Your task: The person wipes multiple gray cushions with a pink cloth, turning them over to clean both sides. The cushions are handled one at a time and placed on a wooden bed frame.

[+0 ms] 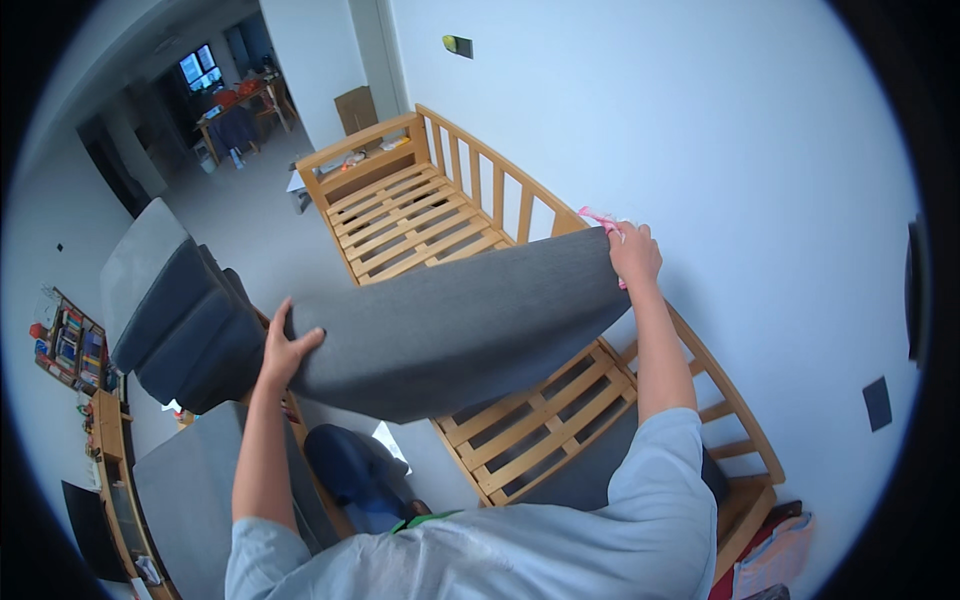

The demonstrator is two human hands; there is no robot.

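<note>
A long grey sofa cushion [457, 315] is held up at a tilt above a slatted wooden sofa frame [412, 221]. At its left end my left hand [283, 349] grips the edge, thumb and fingers spread over the fabric. My right hand [636, 255] clasps the upper right corner and also has a pink and white cloth [600, 219] in it. Bare slats [551, 420] show on the frame below the cushion, which hides its middle part. Another dark grey cushion [581, 469] lies at the frame's near end.
Several grey cushions [184, 322] are stacked to the left, beside a flat grey cushion [195, 480]. A white wall [675, 112] runs behind the wooden backrest [499, 184]. Past the far armrest [367, 150] stands a cardboard piece [356, 116]. Folded cloths [772, 559] lie at the lower right.
</note>
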